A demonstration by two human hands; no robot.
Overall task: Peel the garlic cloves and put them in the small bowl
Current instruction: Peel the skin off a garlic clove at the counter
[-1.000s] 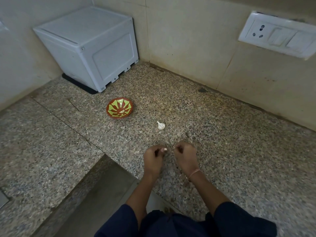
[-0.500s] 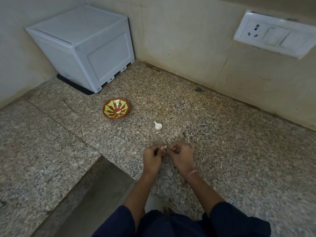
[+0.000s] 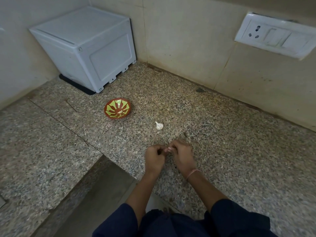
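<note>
My left hand [image 3: 154, 157] and my right hand [image 3: 183, 155] meet fingertip to fingertip low over the speckled granite counter [image 3: 230, 151]. Between them they pinch a small garlic clove [image 3: 169, 149], mostly hidden by the curled fingers. A white garlic bulb [image 3: 159, 125] lies on the counter just beyond the hands. Further back to the left stands the small bowl [image 3: 117, 108], red-brown with a yellow-green pattern, with a pale piece inside it.
A white plastic box [image 3: 85, 47] on a dark mat fills the back left corner. A switch and socket plate [image 3: 273, 35] hangs on the tiled wall at right. The counter steps down to a lower ledge [image 3: 95, 190] at front left.
My hands, apart a second ago, have come together on the clove. The view has shifted slightly; the bulb and bowl stay where they were.
</note>
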